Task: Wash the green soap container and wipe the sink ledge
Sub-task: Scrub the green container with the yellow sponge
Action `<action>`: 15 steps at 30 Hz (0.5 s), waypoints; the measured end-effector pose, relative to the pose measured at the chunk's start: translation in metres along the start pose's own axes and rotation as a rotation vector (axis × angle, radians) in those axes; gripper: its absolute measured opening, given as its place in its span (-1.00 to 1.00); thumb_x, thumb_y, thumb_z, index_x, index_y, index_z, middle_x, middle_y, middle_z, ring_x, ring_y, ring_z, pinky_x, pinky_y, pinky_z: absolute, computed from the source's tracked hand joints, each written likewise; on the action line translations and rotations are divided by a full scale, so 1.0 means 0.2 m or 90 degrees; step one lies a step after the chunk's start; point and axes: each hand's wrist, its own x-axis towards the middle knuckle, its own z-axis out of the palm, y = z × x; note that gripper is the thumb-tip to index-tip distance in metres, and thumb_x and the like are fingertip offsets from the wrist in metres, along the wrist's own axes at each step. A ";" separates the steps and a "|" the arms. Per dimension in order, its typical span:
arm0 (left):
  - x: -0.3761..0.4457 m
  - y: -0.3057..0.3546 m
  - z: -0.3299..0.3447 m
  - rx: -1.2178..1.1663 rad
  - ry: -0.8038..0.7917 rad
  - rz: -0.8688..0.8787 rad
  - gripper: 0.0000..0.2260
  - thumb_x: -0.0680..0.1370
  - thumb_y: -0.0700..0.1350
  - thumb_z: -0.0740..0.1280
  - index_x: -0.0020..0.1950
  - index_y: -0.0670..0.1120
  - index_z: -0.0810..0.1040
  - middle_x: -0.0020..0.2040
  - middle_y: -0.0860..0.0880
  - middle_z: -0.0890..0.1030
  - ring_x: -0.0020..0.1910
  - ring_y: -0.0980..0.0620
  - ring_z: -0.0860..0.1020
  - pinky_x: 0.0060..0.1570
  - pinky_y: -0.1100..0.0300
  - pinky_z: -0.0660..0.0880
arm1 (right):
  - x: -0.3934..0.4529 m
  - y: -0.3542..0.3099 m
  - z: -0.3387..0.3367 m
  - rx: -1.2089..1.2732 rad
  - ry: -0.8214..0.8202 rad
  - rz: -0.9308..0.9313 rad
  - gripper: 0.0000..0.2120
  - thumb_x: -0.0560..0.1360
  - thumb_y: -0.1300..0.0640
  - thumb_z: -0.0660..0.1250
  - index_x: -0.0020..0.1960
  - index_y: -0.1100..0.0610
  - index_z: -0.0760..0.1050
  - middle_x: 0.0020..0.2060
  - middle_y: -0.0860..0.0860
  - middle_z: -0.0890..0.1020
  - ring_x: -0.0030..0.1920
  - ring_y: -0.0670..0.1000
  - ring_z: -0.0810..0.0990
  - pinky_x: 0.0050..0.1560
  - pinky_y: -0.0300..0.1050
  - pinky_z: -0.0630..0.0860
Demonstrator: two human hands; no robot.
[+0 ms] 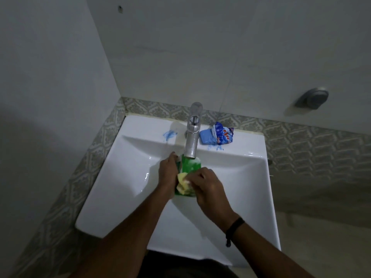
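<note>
- Green container (189,167) held over the basin of the white sink (124,197), right under the tap (191,137) spout, mid-frame.
- Left hand (167,173) grips the container from its 9 o'clock side, fingers wrapped round it.
- Right hand (208,187) at the container's 4 o'clock, fingers curled on a yellow sponge (183,182), pressing it against the container's near part.
- Sponge sits between the two hands, touching the container.
- White foam or water shows at the container's far end near the spout; can't tell if water is running.
- Black wristband (234,227) on the right wrist.
- Ledge (144,127) behind the basin: blue smear (169,135) at 10 o'clock from the tap base.
- Blue soap bar (207,137) on the ledge at 3 o'clock of the tap, just beside it, touching a crumpled blue wrapper (223,133) on its right.
- More blue streaks on the ledge just in front of the bar.
- Patterned tile strip (301,137) runs behind and left of the sink.
- Round grey fitting (313,100) on the wall at 2 o'clock, well apart from the sink.
- Light is dim, fine details blurred.
</note>
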 end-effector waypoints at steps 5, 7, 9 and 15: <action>-0.04 -0.06 0.01 -0.058 -0.051 -0.071 -0.67 0.62 0.00 0.14 -0.22 -0.12 0.55 -0.32 -0.13 0.58 -0.32 -0.08 0.58 -0.19 0.09 0.54 | 0.14 0.10 -0.02 -0.005 0.038 0.117 -0.79 0.40 0.33 0.28 -0.08 0.16 0.66 -0.26 0.11 0.56 -0.21 0.17 0.54 -0.24 -0.14 0.37; -0.02 -0.05 0.00 -0.122 -0.047 -0.122 -0.68 0.60 0.00 0.14 -0.23 -0.13 0.54 -0.29 -0.17 0.57 -0.29 -0.12 0.57 -0.17 0.05 0.53 | 0.11 0.02 0.00 0.002 0.003 0.048 -0.77 0.41 0.26 0.22 -0.10 0.15 0.64 -0.24 0.12 0.56 -0.20 0.13 0.51 -0.25 -0.12 0.35; 0.00 -0.05 -0.02 -0.170 -0.032 -0.172 -0.68 0.59 -0.04 0.12 -0.26 -0.14 0.52 -0.31 -0.18 0.54 -0.34 -0.12 0.54 -0.28 0.13 0.49 | 0.03 -0.01 0.02 0.006 -0.051 -0.027 -0.78 0.42 0.27 0.21 -0.08 0.15 0.63 -0.21 0.12 0.57 -0.18 0.10 0.49 -0.23 -0.14 0.35; -0.01 -0.11 -0.03 -0.251 -0.057 -0.320 -0.63 0.65 -0.11 0.00 0.28 -0.18 0.51 -0.25 -0.17 0.53 -0.32 -0.13 0.55 -0.10 -0.03 0.59 | 0.05 0.02 0.03 -0.066 0.031 0.018 -0.79 0.38 0.25 0.24 -0.07 0.18 0.62 -0.19 0.12 0.55 -0.17 0.10 0.49 -0.30 -0.18 0.37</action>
